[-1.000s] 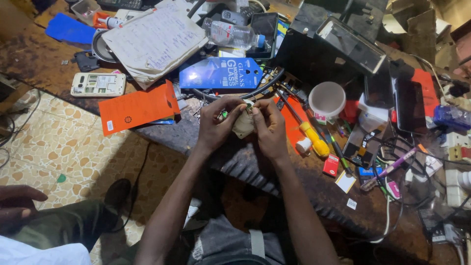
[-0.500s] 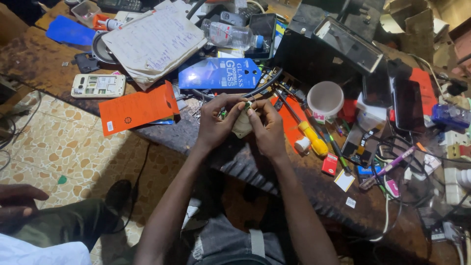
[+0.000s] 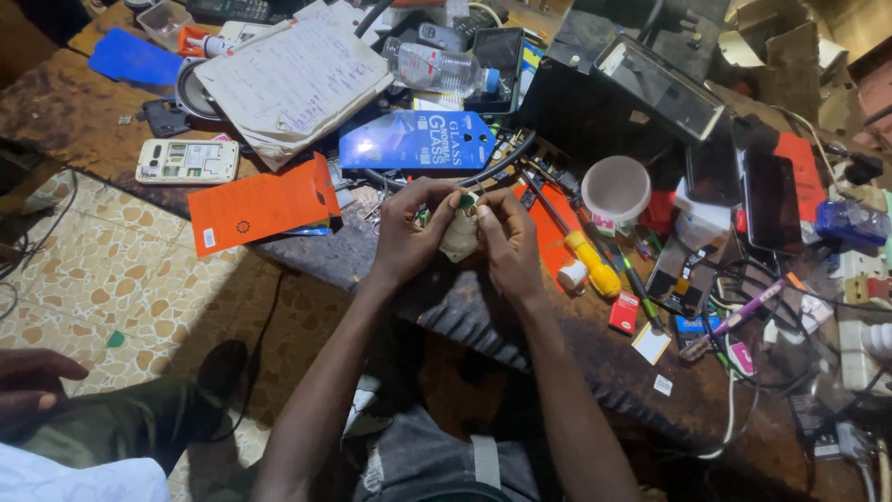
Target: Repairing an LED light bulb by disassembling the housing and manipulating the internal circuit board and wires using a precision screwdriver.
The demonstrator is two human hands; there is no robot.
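Orange card (image 3: pixel 262 203) lay flat on the bench (image 3: pixel 65 107), well to the left of the small pale part (image 3: pixel 460 238) that both hands held. Beside that part on its left, the left hand (image 3: pixel 409 232) was curled almost shut, its fingertips pinching the part's upper edge. On the part's other side, the right hand (image 3: pixel 509 240) was closed to the same degree, thumb and forefinger nipping it near a small green bit at the top. The part sat between the two hands, raised just above the bench's near edge. It looked light and thin, probably stiff plastic and easily cracked, so a fingertip hold at its edges seemed the safe one; what exactly it was could not be made out. To the right of the part a yellow-handled screwdriver (image 3: pixel 595 265) lay on the bench, and farther right stood a white cup (image 3: pixel 615 189).
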